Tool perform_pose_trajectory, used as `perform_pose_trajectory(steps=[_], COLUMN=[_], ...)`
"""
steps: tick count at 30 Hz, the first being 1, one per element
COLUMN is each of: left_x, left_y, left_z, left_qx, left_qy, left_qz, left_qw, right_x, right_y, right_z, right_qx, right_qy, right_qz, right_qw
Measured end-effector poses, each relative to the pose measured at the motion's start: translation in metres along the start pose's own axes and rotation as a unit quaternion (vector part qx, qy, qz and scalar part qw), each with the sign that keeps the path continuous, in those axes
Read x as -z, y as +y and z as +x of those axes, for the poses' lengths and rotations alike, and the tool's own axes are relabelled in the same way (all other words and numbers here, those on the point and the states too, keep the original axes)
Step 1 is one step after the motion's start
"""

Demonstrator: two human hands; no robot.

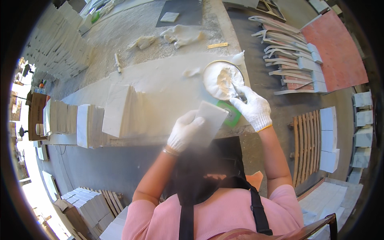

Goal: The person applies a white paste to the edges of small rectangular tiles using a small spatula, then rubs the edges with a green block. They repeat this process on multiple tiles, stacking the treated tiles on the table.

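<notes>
2 gloved hands: left (185, 132) grips 1 white tile (211, 120), right (253, 107) grasps 1 spatula (236, 90) in 1 paste bowl (212, 84).

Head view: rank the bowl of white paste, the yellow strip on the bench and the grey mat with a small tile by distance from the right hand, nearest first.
From the right hand:
1. Bowl of white paste, just ahead-left, its tool dipping in.
2. Yellow strip, farther up the bench.
3. Grey mat, at the far edge.

No packages, labels, signs or screens can be made out anywhere in this view
</notes>
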State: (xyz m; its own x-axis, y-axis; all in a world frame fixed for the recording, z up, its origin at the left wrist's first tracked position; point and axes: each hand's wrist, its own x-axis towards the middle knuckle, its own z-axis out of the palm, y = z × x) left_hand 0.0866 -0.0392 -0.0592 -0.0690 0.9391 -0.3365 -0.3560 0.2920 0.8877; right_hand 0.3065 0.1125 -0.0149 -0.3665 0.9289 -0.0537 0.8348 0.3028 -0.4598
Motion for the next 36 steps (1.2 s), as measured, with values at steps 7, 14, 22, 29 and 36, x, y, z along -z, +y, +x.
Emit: perform_pose_trajectory(steps=[7,14,22,29,36], left_x=[0.001,0.004,0.007,0.008,0.01], left_y=[0.016,0.026,0.018,0.016,0.015], left_z=[0.036,0.062,0.076,0.08,0.08], left_qx=[0.04,0.036,0.037,0.043,0.049], left_qy=[-0.005,-0.014,-0.002,-0.023,-0.027], left_qz=[0.017,0.046,0.085,0.087,0.093], left_qw=[0.999,0.998,0.996,0.995,0.994], right_x=[-0.001,0.021,0.011,0.007,0.015], right_y=[0.009,0.026,0.019,0.02,0.018], right_z=[0.022,0.036,0.045,0.049,0.04], right_qx=[0.032,-0.042,-0.085,-0.121,-0.135], right_qy=[0.031,0.027,-0.058,-0.106,-0.092], right_qz=[-0.038,0.264,0.38,0.393,0.465], right_qw=[0.998,0.963,0.919,0.905,0.87])
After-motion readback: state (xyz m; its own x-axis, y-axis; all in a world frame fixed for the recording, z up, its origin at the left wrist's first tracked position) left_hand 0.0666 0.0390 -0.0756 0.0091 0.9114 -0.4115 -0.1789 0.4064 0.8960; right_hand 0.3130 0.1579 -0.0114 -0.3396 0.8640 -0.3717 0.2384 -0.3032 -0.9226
